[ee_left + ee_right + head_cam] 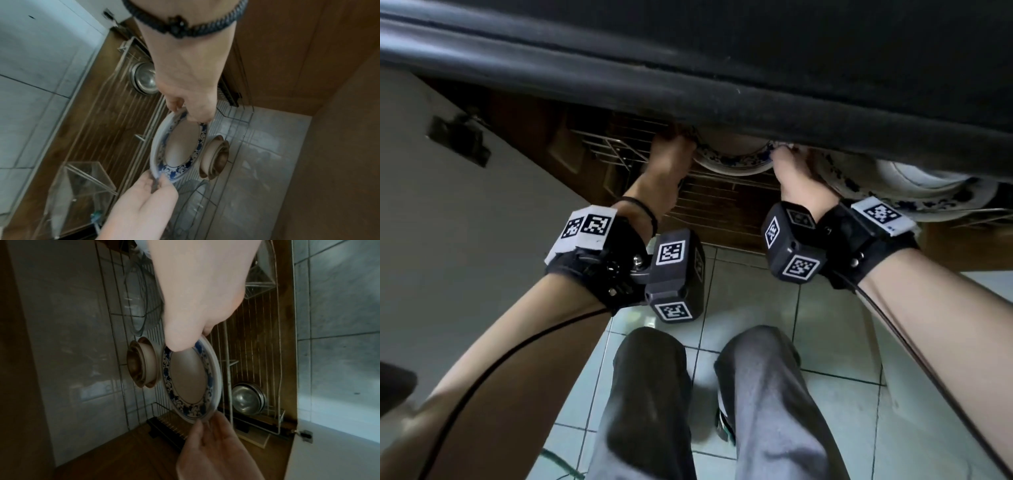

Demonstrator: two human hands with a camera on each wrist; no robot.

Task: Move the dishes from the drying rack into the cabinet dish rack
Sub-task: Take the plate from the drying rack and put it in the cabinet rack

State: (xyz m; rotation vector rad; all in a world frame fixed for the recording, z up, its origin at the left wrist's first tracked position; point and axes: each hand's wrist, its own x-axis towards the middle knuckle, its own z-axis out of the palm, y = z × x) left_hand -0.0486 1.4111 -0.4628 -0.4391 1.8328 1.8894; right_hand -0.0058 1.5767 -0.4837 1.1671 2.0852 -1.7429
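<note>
Both hands pinched one blue-and-white plate (180, 149) by opposite edges, left hand (189, 104) and right hand (197, 318), upright inside the wire cabinet dish rack (252, 340), just beside stacked brown bowls (216, 155).

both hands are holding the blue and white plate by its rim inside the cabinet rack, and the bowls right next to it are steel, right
Not quite. Both hands, left hand and right hand, do hold the plate by its rim in the rack, but the bowls right beside it are brown ceramic. The steel bowls sit farther off, as the left wrist view shows.
</note>
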